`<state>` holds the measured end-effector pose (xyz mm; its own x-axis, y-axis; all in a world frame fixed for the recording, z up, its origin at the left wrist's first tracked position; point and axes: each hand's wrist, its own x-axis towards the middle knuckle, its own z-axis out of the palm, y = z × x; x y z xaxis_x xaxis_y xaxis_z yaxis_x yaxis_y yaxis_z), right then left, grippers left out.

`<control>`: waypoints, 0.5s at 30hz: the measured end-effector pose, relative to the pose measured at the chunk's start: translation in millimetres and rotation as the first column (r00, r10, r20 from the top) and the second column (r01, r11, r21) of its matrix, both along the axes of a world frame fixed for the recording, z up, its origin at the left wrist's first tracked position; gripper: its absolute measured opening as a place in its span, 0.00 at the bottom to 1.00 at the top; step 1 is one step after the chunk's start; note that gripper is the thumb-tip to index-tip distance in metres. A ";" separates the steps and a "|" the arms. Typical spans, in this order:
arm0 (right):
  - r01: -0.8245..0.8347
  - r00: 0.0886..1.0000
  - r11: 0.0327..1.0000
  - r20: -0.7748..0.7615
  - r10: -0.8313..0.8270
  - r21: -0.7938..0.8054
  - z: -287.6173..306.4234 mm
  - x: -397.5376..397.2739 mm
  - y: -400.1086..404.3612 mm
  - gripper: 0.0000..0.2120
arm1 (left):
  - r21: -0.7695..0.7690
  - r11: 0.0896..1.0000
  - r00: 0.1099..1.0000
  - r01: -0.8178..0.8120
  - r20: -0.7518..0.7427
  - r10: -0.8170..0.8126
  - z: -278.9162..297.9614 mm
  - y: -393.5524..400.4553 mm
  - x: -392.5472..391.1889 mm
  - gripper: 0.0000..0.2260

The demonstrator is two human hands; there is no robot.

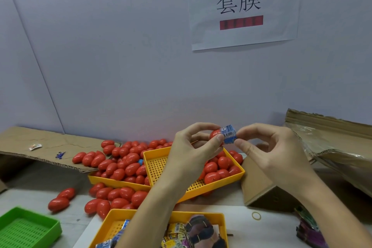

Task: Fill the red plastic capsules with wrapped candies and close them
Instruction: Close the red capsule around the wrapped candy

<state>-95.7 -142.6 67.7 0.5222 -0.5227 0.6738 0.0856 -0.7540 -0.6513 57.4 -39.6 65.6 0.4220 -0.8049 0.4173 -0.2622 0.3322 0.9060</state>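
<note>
Filling step under way. Left hand (193,147) is pinching 1 capsule half (215,134) above the tray (240,173); right hand (267,147) is pinching the blue candy (228,137), pressing it into the mouth. Next: seat candy fully, fetch mating half, snap closed.

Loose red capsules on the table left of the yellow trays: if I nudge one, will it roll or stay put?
Probably rolls: the two loose red capsules are smooth, glossy and egg-shaped, lying on their sides on the bare table. Likely in a curve, since one end looks fatter. They look like thin hollow plastic, so probably light and easily skidded by a slight push.
</note>
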 end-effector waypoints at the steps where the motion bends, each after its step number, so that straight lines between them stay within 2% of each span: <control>1: -0.003 1.000 1.000 0.004 0.003 0.006 0.3 0.0 0.3 0.12 | 0.005 1.000 0.999 -0.013 0.031 0.013 -0.1 0.0 -0.4 0.14; 5: 0.017 1.000 0.998 0.016 -0.018 0.059 -0.9 2.7 -0.4 0.16 | 0.028 0.998 0.986 -0.058 0.159 0.053 -1.8 -0.7 -0.7 0.12; 8: 0.034 0.999 0.995 0.019 -0.036 0.098 -3.0 5.4 -0.8 0.12 | 0.034 0.997 0.974 -0.075 0.219 0.065 -2.8 -1.9 -1.5 0.10; 15: 0.013 0.996 0.987 0.086 -0.027 0.159 -5.5 8.0 -0.6 0.08 | 0.056 0.995 0.973 -0.079 0.220 0.065 -4.3 -2.4 -1.2 0.14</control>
<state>-87.8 -143.2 62.2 0.4530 -0.6363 0.6244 0.1333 -0.6442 -0.7532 56.2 -42.1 61.3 0.3840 -0.8037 0.4545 -0.4768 0.2489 0.8430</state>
